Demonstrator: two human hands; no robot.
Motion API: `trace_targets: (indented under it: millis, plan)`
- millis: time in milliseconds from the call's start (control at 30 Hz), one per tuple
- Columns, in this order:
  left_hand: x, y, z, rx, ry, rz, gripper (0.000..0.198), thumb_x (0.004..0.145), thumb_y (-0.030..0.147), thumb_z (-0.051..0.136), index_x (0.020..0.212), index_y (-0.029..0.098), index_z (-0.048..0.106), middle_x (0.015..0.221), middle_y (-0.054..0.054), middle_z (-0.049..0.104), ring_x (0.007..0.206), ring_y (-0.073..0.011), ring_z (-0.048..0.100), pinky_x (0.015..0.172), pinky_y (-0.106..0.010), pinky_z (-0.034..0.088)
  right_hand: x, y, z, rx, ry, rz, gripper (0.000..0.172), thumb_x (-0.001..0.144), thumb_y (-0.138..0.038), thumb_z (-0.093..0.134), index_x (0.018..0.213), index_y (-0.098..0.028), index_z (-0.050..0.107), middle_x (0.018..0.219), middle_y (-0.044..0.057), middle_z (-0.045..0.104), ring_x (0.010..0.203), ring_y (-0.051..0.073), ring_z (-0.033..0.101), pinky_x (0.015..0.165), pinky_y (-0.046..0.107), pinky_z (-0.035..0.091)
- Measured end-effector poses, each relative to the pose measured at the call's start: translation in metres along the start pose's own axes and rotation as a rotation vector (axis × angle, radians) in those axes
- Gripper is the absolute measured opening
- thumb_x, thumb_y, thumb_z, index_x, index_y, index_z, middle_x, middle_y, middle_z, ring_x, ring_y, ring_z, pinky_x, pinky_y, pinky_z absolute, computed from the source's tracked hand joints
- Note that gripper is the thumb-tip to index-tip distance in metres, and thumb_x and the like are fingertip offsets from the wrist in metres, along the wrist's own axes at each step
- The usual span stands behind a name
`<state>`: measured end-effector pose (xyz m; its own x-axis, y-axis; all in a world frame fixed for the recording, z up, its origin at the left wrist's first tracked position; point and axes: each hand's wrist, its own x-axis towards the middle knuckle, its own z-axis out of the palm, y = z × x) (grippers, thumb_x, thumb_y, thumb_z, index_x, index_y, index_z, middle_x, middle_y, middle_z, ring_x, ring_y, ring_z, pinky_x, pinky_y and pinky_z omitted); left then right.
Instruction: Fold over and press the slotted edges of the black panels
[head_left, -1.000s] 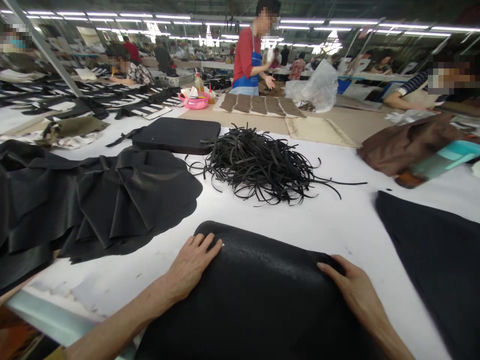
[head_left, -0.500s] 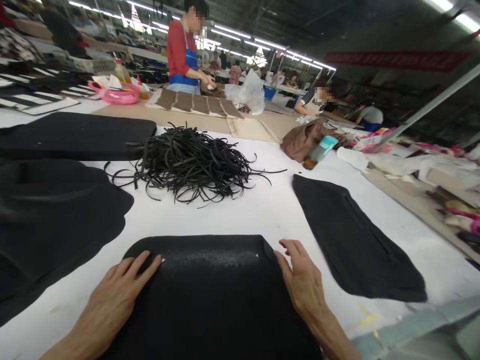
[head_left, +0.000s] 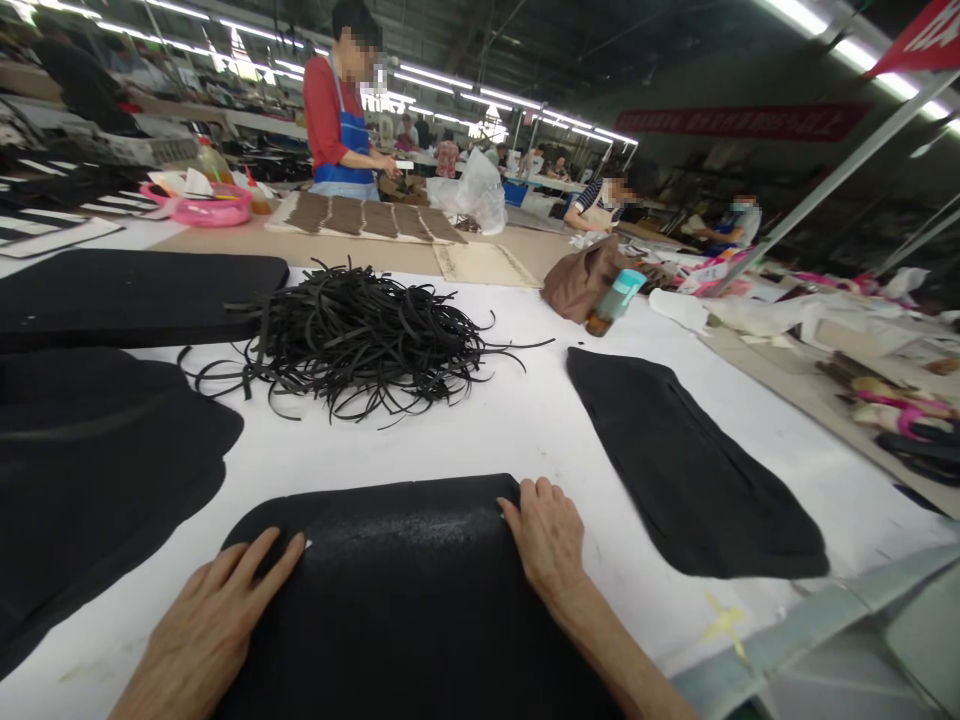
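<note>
Steadying the black panel (head_left: 405, 620) on the counter (head_left: 457, 440) calls for even pressure: the left hand (head_left: 206, 620) lies loosely spread on its far-left corner; the right hand (head_left: 551, 540), part-curled, touches the far-right, grip unclear.

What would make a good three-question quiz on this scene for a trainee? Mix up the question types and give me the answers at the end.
1. Multiple choice: what do the left hand and right hand both touch?
A) the pink basket
B) the near panel
C) the plastic bag

2. True or false: the brown cloth is beside the bottle.

3. Short answer: what lies in a tangled heap on the table, beyond that panel?

Key: 1. B. 2. True. 3. Black strips.
</note>
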<state>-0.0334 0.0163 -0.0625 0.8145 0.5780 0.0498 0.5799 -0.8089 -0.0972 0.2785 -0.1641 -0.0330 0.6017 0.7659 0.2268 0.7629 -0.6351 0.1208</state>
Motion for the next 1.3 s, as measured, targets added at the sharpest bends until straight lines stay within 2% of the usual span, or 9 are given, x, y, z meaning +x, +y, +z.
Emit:
trace_targets:
  millis: [167, 367, 500, 633, 733, 833, 1000, 1133, 1300]
  plan:
    - [-0.001, -0.002, 0.004, -0.029, 0.010, -0.007, 0.070, 0.067, -0.005, 0.029, 0.124, 0.031, 0.049, 0.125, -0.007, 0.052, 0.103, -0.0259, 0.053, 0.086, -0.041, 0.042, -0.004, 0.003, 0.004, 0.001, -0.061, 0.009, 0.014, 0.086, -0.017, 0.042, 0.077, -0.020, 0.052, 0.077, 0.007, 0.055, 0.073, 0.022, 0.052, 0.061, 0.032, 0.035]
    - [-0.003, -0.006, 0.012, -0.015, 0.046, 0.017, 0.067, 0.070, -0.003, 0.030, 0.125, 0.032, 0.047, 0.125, -0.009, 0.052, 0.102, -0.0284, 0.053, 0.084, -0.043, 0.040, 0.011, 0.023, -0.010, -0.061, -0.122, 0.065, 0.022, 0.082, -0.002, 0.035, 0.082, -0.017, 0.050, 0.080, 0.006, 0.056, 0.071, 0.018, 0.055, 0.057, 0.028, 0.031]
    - [-0.004, -0.007, 0.016, 0.033, 0.059, 0.021, 0.066, 0.073, -0.002, 0.031, 0.126, 0.033, 0.046, 0.126, -0.009, 0.051, 0.102, -0.0286, 0.052, 0.082, -0.044, 0.040, 0.030, 0.041, -0.009, -0.106, -0.143, -0.072, 0.026, 0.079, 0.002, 0.036, 0.090, -0.018, 0.049, 0.079, 0.002, 0.057, 0.061, 0.015, 0.054, 0.054, 0.028, 0.027]
    - [-0.005, -0.005, 0.016, 0.081, 0.056, 0.010, 0.065, 0.072, -0.002, 0.031, 0.127, 0.030, 0.045, 0.127, -0.010, 0.050, 0.102, -0.0297, 0.051, 0.081, -0.044, 0.040, 0.037, 0.065, -0.004, -0.126, -0.131, -0.130, 0.026, 0.079, 0.002, 0.039, 0.089, -0.019, 0.051, 0.081, 0.003, 0.058, 0.067, 0.016, 0.054, 0.059, 0.028, 0.029]
    - [-0.004, -0.003, 0.014, 0.077, 0.048, 0.009, 0.066, 0.071, -0.002, 0.030, 0.126, 0.030, 0.046, 0.126, -0.010, 0.051, 0.102, -0.0300, 0.051, 0.081, -0.044, 0.039, 0.030, 0.075, -0.006, -0.158, -0.084, -0.058, 0.027, 0.081, 0.001, 0.035, 0.091, -0.017, 0.052, 0.083, 0.006, 0.057, 0.072, 0.018, 0.054, 0.062, 0.029, 0.030]
    - [0.000, 0.000, 0.009, 0.048, 0.044, -0.004, 0.066, 0.070, -0.003, 0.028, 0.124, 0.029, 0.050, 0.124, -0.010, 0.053, 0.102, -0.0296, 0.052, 0.081, -0.043, 0.040, 0.010, 0.064, -0.008, -0.057, -0.015, -0.005, 0.022, 0.086, -0.006, 0.035, 0.093, -0.018, 0.052, 0.087, 0.006, 0.057, 0.078, 0.019, 0.054, 0.064, 0.028, 0.034]
    - [0.004, 0.003, -0.009, 0.025, 0.015, -0.009, 0.067, 0.069, -0.004, 0.030, 0.125, 0.028, 0.049, 0.126, -0.009, 0.052, 0.105, -0.0277, 0.051, 0.085, -0.041, 0.039, -0.024, 0.037, 0.012, 0.118, -0.023, -0.096, 0.019, 0.090, -0.016, 0.035, 0.096, -0.020, 0.052, 0.088, 0.005, 0.056, 0.080, 0.019, 0.054, 0.066, 0.028, 0.040]
    - [0.002, -0.002, -0.015, -0.004, -0.002, -0.004, 0.067, 0.070, -0.006, 0.032, 0.126, 0.028, 0.047, 0.128, -0.004, 0.051, 0.108, -0.0237, 0.050, 0.089, -0.038, 0.040, -0.028, 0.039, 0.032, 0.126, 0.022, -0.077, 0.017, 0.091, -0.022, 0.034, 0.096, -0.019, 0.050, 0.089, 0.007, 0.055, 0.086, 0.022, 0.055, 0.068, 0.031, 0.043]
    - [-0.003, -0.021, -0.006, -0.060, 0.033, -0.085, 0.058, 0.073, -0.003, 0.032, 0.122, 0.020, 0.052, 0.128, -0.005, 0.052, 0.108, -0.0222, 0.051, 0.091, -0.037, 0.043, -0.027, 0.047, 0.041, 0.178, 0.046, -0.073, 0.019, 0.090, -0.027, 0.031, 0.097, -0.021, 0.049, 0.089, 0.007, 0.056, 0.081, 0.021, 0.058, 0.068, 0.033, 0.046]
